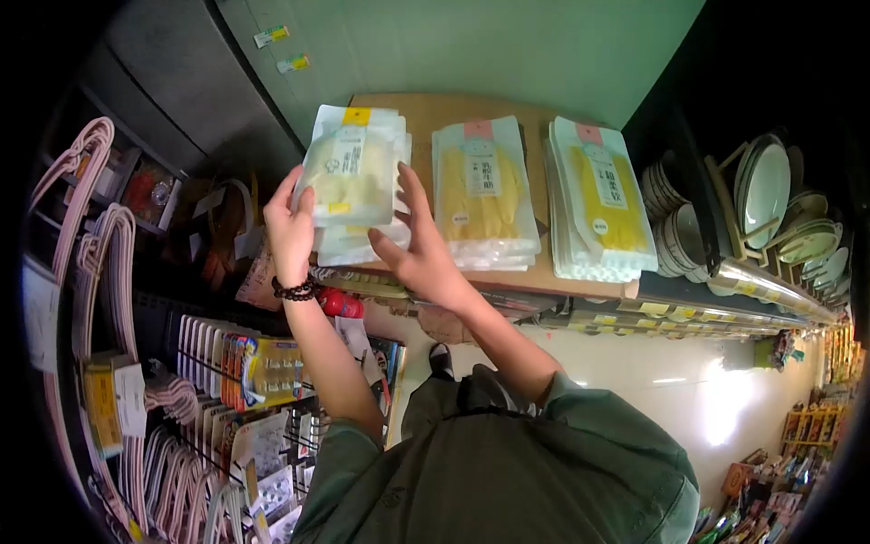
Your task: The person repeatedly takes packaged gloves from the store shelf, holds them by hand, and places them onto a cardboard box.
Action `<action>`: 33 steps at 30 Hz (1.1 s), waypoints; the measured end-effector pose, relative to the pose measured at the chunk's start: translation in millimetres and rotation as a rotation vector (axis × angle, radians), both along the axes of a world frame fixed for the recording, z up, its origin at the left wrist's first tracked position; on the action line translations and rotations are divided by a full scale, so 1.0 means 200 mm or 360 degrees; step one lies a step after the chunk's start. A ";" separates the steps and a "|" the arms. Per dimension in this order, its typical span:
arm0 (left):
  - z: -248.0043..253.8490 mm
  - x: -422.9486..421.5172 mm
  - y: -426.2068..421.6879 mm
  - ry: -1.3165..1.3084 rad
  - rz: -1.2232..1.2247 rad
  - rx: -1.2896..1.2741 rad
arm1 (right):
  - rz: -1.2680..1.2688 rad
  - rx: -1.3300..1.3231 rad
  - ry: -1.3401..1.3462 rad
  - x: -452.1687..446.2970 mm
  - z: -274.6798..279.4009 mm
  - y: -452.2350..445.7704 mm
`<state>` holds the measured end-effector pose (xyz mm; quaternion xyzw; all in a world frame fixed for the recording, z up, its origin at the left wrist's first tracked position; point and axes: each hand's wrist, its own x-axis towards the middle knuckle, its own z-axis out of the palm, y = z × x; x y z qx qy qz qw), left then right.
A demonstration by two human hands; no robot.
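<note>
My left hand (292, 218), with a dark beaded bracelet at the wrist, pinches the left edge of a white glove packet (352, 172) with a yellow label. This packet lies over the left stack of similar packets. Beside its lower right edge is my right hand (419, 240), fingers spread and apart, holding nothing. In the middle stands a stack of yellow glove packets (480, 195) with a pink tab. Another stack of yellow glove packets (603, 195) lies to the right. All three stacks rest on a brown cardboard surface (544, 272).
White plates (763, 192) and bowls (681, 238) stand on the right shelf. Pink hangers (109, 263) hang at the far left, above hooks of carded goods (272, 367). A green panel (480, 54) rises behind the cardboard. A shoe (440, 359) shows on the floor.
</note>
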<state>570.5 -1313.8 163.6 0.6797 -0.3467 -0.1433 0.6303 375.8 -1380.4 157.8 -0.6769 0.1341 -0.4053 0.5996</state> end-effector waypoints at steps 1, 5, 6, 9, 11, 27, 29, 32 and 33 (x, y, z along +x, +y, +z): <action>-0.04 0.03 -0.02 -0.0171 0.0031 0.0013 | -0.0100 -0.0152 0.0065 -0.01 -0.02 0.00; -0.16 0.10 -0.02 -0.0256 -0.0012 0.0046 | -0.0077 -0.0221 0.0141 -0.07 0.02 0.03; -0.17 0.10 -0.02 -0.0290 -0.0009 0.0033 | -0.0018 -0.0191 0.0173 -0.09 0.03 0.03; -0.15 0.07 0.01 -0.0313 -0.0004 0.0035 | 0.0088 0.0030 0.0162 -0.15 0.04 0.07; -0.11 0.03 0.03 -0.0224 -0.0006 0.0054 | 0.0149 0.0160 0.0132 -0.17 0.04 0.10; -0.06 -0.24 0.09 -0.0287 0.0712 -0.0279 | 0.1041 0.0380 -0.0049 -0.52 -0.09 0.09; -0.04 -0.41 0.15 -0.0449 0.0879 -0.0308 | 0.1157 0.0412 -0.0020 -0.61 -0.17 0.08; -0.12 -0.74 0.27 -0.0435 0.0981 -0.0161 | 0.1318 0.0624 0.0051 -0.71 -0.29 0.09; -0.17 -0.86 0.32 -0.0323 0.0979 -0.0128 | 0.1309 0.0608 0.0011 -0.73 -0.33 0.10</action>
